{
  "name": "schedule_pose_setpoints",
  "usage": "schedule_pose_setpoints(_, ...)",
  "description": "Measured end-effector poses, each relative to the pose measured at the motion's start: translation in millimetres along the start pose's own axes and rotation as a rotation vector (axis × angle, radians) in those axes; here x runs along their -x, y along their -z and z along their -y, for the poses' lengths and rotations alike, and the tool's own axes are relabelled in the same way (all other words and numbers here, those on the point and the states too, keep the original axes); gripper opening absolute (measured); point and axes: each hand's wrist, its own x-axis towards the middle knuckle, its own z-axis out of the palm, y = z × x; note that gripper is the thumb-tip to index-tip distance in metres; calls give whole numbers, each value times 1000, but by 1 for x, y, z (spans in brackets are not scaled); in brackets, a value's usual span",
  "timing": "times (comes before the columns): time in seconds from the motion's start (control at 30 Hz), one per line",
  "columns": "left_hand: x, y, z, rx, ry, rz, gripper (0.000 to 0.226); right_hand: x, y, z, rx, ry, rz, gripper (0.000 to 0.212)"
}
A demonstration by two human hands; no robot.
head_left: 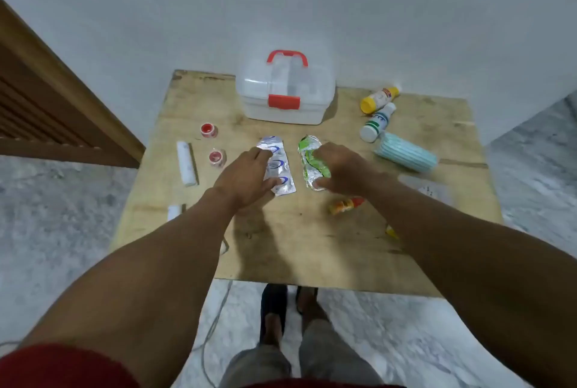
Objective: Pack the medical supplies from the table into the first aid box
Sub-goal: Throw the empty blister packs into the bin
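Note:
The white first aid box (282, 108) with a red handle and red latch stands closed at the back of the wooden table (299, 247). My left hand (246, 176) rests on a silver-blue blister strip (279, 169), fingers at its top and bottom ends. My right hand (340, 169) covers a green-silver blister strip (307, 154), thumb at its near end. Both strips lie flat on the table.
Two red tape rolls (212, 144) and a white bandage roll (186, 162) lie at the left. A yellow-capped bottle (379, 99), a white bottle (377, 123) and a stack of teal masks (406, 152) lie at the right. An orange tube (345, 205) lies under my right forearm.

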Motion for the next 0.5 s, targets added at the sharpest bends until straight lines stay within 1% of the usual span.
schedule_pose_setpoints(0.03, -4, 0, 2, 18, 13, -7, 67, -7, -2, -2, 20, 36, 4, 66)
schedule_pose_setpoints(0.1, -10, -2, 7, 42, 42, -32, 70, -19, -3, -3, 45, 50, 30, 68)
schedule_pose_setpoints(0.2, -17, -4, 6, 39, 31, -5, 73, -29, -2, -3, 42, 51, 62, 82)
schedule_pose_setpoints(0.27, -21, -6, 8, 2, 14, 32, 80, -34, -3, -3, 57, 42, 97, 87)
schedule_pose_setpoints(0.37, -26, -15, 14, -119, 27, 81, 90, -46, -7, -7, 76, 60, 106, 84)
schedule_pose_setpoints(0.43, -28, -20, 14, -156, 43, 52, 86, -49, -7, -8, 68, 55, 107, 85)
schedule_pose_setpoints(0.5, -31, -21, 13, -182, 41, 14, 71, -49, -6, -10, 58, 44, 106, 82)
